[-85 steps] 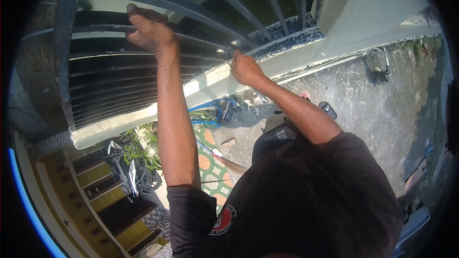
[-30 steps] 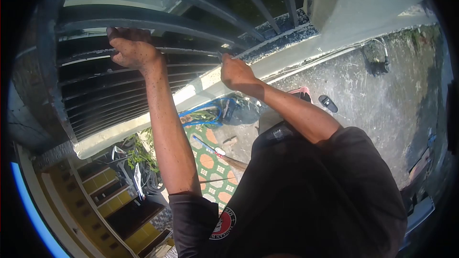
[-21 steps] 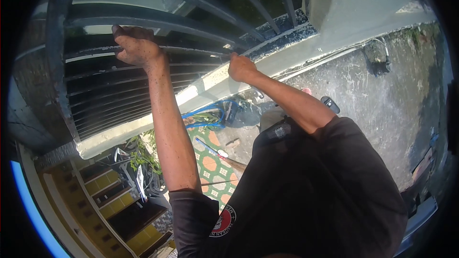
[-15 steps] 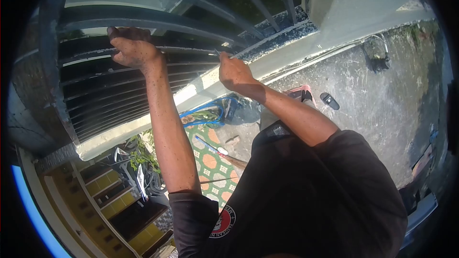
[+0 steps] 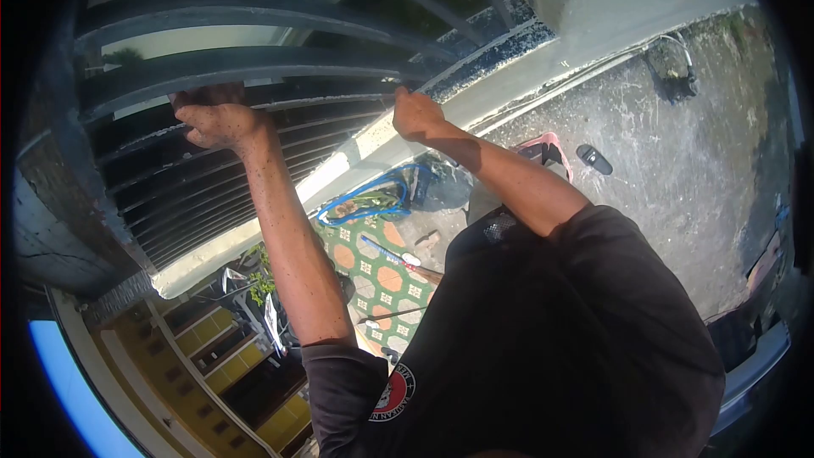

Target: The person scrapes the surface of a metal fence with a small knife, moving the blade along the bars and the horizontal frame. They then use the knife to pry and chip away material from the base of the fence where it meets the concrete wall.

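Observation:
Dark metal bars form a curved grille (image 5: 254, 76) across the top of the head view, with worn, flaking paint. My left hand (image 5: 219, 123) is closed round one bar, its fingers partly hidden behind the metal and its thumb in front. To the right, my right hand (image 5: 417, 115) is closed in a pinch close to the lower end of the bars, beside the pale ledge (image 5: 365, 146). Whatever sits between its fingertips is too small and too covered to name.
Below lie a concrete floor (image 5: 644, 195) with a black sandal (image 5: 593, 159), a pink-rimmed container (image 5: 555, 148), a coiled blue hose (image 5: 365, 199) and green-orange patterned tiles (image 5: 373, 280). A cable (image 5: 585, 80) runs along the wall base. Motorbike parts (image 5: 271, 322) stand at lower left.
The view has shifted, and the grille appears lower. My left hand sits lower and further left in view. The thin pointed tip seen at my right fingertips is no longer distinct.

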`<state>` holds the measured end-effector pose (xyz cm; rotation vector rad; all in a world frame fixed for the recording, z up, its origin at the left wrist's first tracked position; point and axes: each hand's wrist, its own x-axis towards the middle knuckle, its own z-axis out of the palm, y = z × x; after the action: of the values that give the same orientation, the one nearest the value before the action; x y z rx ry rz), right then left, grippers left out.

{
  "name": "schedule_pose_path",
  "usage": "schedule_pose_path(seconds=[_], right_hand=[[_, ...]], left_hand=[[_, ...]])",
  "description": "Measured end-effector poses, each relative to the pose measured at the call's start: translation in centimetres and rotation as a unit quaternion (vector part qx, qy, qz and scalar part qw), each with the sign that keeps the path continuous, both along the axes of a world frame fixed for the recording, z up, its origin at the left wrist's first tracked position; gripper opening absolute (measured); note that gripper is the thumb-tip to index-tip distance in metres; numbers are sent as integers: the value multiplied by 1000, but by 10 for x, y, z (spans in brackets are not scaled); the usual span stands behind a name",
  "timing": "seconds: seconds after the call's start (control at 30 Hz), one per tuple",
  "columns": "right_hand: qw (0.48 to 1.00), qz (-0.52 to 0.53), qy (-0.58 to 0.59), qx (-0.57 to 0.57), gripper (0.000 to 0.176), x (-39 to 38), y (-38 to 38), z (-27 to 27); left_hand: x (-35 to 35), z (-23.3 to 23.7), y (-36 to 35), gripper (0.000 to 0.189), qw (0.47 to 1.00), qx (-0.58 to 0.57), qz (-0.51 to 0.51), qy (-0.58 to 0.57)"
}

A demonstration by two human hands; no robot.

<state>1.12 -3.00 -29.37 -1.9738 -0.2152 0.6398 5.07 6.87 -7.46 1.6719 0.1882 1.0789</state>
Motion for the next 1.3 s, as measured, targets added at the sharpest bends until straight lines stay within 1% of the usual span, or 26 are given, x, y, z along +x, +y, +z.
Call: schedule_pose_path(seconds=[0.07,0.1,0.13,0.17,0.2,0.27,0.37,0.4,0.43,0.5,0.53,0.63,0.67,0.73,0.77,0.8,0.83,0.9,0.93,0.97,1.03,1.07,1.17,1.23,1.27,1.3], right_hand=[[1000,6,13,1,32,2,4,-10],[1000,4,13,17,31,0,4,6],[987,-48,-19,154,30,-14,24,-6],[952,-98,-50,286,29,-28,42,-20],[951,-98,-42,291,29,-31,33,-7],[994,-34,-73,74,30,-19,0,37],[990,-33,-74,112,29,-7,5,4],[986,-41,-48,152,23,-3,4,9],[986,-41,-52,154,23,-4,2,16],[988,-40,-91,119,22,-14,-6,42],[991,-20,-75,109,23,-17,-7,52],[993,-17,-64,93,25,-15,-7,43],[994,10,-62,92,24,-11,-5,32],[995,11,-48,81,25,-1,-4,16],[997,7,-33,71,25,2,-2,12],[997,29,-27,60,25,1,-9,25],[979,-50,-43,192,23,-13,44,-28],[980,-24,-28,197,24,-23,34,4],[994,31,-64,88,22,-17,-1,44],[993,32,-68,86,22,-16,-2,42],[999,28,-16,9,23,-9,0,40],[999,24,32,-4,23,-1,1,37],[999,48,3,-23,23,-4,-4,53],[997,62,21,-31,22,-14,-3,67],[1000,23,6,-16,22,-17,0,65],[1000,-18,-11,-1,22,-19,2,63]], left_hand=[[4,1,-4,46,999,-6,39,-17],[5,1,-1,46,998,-4,56,-17],[5,1,-2,46,998,1,59,-12],[4,1,-2,45,998,5,64,-7],[2,2,1,45,999,15,50,7],[4,0,-2,46,997,38,65,7],[5,0,-2,48,996,41,75,-3],[3,2,-3,49,997,26,69,-6],[3,4,-4,49,997,27,68,-10],[2,5,-7,56,997,34,65,29],[1,5,-6,56,998,29,54,28],[1,6,-5,55,998,7,59,37],[2,4,-6,55,998,5,60,34],[2,3,-6,52,991,58,117,43],[2,4,-6,52,991,57,115,41],[4,4,-5,49,996,32,87,16],[4,3,-5,46,998,4,60,-8],[-3,3,-6,51,998,3,54,33],[-3,2,-4,51,998,2,51,39],[-2,2,-2,52,998,1,46,42],[3,0,-2,55,999,5,49,0],[3,-1,-2,55,999,6,52,-2],[2,0,-4,54,999,-4,33,4],[-3,0,-1,61,999,9,-14,30],[-2,-1,8,52,999,9,-29,29],[-2,-1,10,52,999,7,-32,26]])
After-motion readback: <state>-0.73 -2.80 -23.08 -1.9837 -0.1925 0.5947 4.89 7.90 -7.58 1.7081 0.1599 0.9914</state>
